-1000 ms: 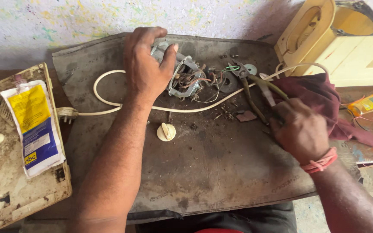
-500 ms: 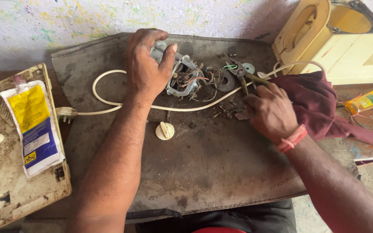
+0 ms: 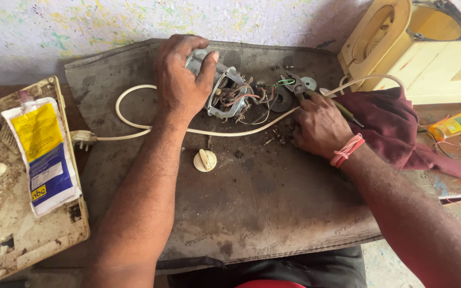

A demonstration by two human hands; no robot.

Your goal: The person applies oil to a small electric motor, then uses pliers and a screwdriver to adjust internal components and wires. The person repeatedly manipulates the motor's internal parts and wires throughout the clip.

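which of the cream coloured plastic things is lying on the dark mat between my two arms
The small round knob. It lies alone on the mat; the big housing stands off it at the far right, and the flat panel lies off its left edge.

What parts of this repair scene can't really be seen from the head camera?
- Metal motor frame: its left end is hidden under the left hand.
- Pliers: handles are hidden inside the right hand.
- Yellow casing: cut off by the top and right edges.
- Wires: too tangled and small to trace.

Hidden under the left hand [image 3: 180, 80]: the metal assembly's [image 3: 225, 93] ten-o'clock end; cut off at one o'clock: the cream housing [image 3: 428, 58].
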